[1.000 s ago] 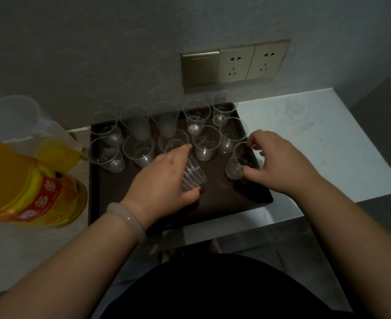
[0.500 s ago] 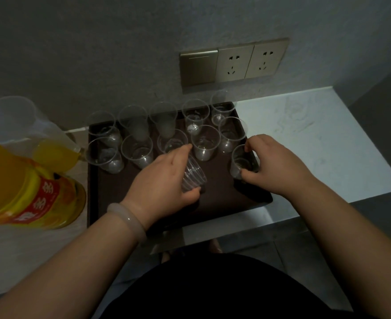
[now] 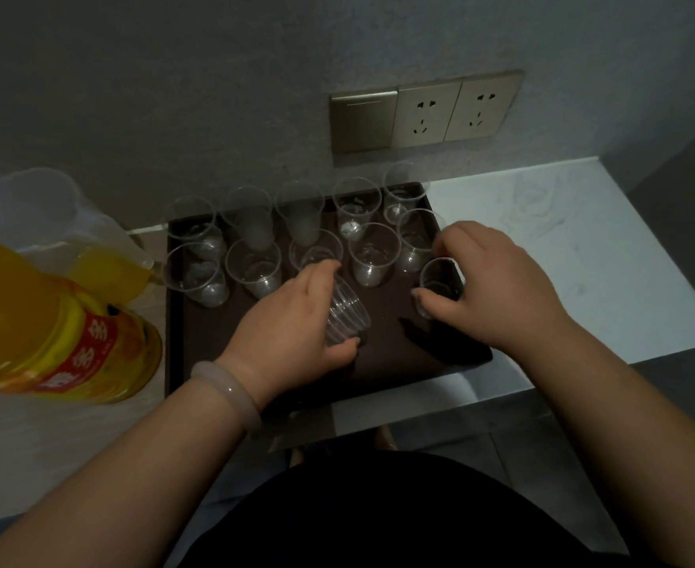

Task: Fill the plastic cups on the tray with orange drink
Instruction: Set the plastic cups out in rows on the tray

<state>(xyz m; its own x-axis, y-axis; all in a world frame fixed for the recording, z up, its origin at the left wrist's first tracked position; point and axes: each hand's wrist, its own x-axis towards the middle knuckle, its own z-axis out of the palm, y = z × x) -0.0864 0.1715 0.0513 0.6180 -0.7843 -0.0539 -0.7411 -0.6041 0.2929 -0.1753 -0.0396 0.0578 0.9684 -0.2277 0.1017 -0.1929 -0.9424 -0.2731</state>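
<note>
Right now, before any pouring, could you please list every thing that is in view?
counter: one, pale, under everything
tray: one, dark brown, on the counter
standing cups: ten, clear, empty, two rows at the tray's back
edge cup: one, clear, tray's right side
tilted cup: one, clear, ribbed, above the tray's middle
bottle: one, orange drink, red and yellow label, left of the tray
plastic bag: one, clear, behind the bottle, something orange inside
wall plate: one switch, two sockets, gold, above the tray
bracelet: one, pale, left wrist
left hand: holds the tilted cup
right hand: grips the edge cup
</note>
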